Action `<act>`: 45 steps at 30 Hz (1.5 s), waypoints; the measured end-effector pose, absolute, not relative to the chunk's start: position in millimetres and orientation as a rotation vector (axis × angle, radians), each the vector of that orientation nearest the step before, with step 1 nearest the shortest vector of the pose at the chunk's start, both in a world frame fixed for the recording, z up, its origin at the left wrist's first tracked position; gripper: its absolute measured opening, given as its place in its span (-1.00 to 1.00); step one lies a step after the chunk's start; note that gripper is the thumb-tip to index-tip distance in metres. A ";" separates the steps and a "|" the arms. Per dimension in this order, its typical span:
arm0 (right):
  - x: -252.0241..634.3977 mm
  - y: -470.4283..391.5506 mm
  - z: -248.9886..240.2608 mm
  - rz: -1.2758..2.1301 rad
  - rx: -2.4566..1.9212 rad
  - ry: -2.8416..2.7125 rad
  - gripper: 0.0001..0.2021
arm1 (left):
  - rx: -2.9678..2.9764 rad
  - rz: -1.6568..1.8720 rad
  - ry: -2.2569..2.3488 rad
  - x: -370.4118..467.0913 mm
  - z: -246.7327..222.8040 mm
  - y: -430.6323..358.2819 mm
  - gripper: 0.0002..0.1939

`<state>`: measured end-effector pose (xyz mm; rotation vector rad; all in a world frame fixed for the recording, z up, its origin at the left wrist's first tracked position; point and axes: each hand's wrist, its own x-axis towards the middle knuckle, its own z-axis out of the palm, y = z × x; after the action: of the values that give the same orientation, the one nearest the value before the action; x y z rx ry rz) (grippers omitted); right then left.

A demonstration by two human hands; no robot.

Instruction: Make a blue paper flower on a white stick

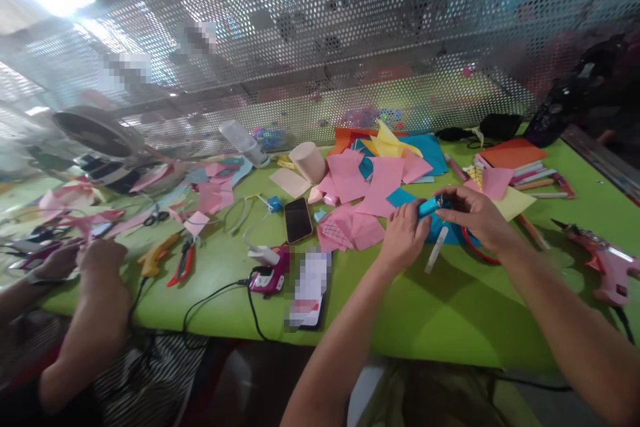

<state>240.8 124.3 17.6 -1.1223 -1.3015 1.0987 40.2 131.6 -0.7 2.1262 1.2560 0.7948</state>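
Note:
My left hand (406, 235) is closed round a small, shiny blue roll (429, 207). My right hand (473, 213) has its thumb and forefinger at the right end of this roll, where a dark, uneven tip shows. Just below my hands, a white pen-like stick (437, 250) stands out at a slant over the table. Blue paper (453, 233) lies under and behind my fingers. Under my right wrist curves a thin red band (481, 255), partly hidden.
Pink paper sheets (381, 185) lie beyond my hands. A pink glue gun (607, 260) rests at right. Left of me are two phones (299, 220), a purple device (270, 270) with a black cord, and red-handled pliers (182, 261). A co-worker's hands (97, 257) work at far left.

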 end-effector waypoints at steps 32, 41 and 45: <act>240.7 114.0 28.0 0.877 -1.088 -1.516 -0.54 | 2.006 0.858 1.233 35.4 -7.1 136.4 -0.48; 239.7 118.0 23.8 0.988 -1.094 -1.342 -0.66 | 2.020 0.879 1.271 39.7 -6.8 133.8 -0.50; 239.9 117.1 25.2 1.055 -1.057 -1.316 -0.64 | 1.905 0.874 1.251 42.5 -6.4 133.8 -0.57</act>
<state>239.9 117.1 25.2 -1.0569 -1.3159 1.0549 42.5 133.8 -6.4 1.9045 1.2509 0.8736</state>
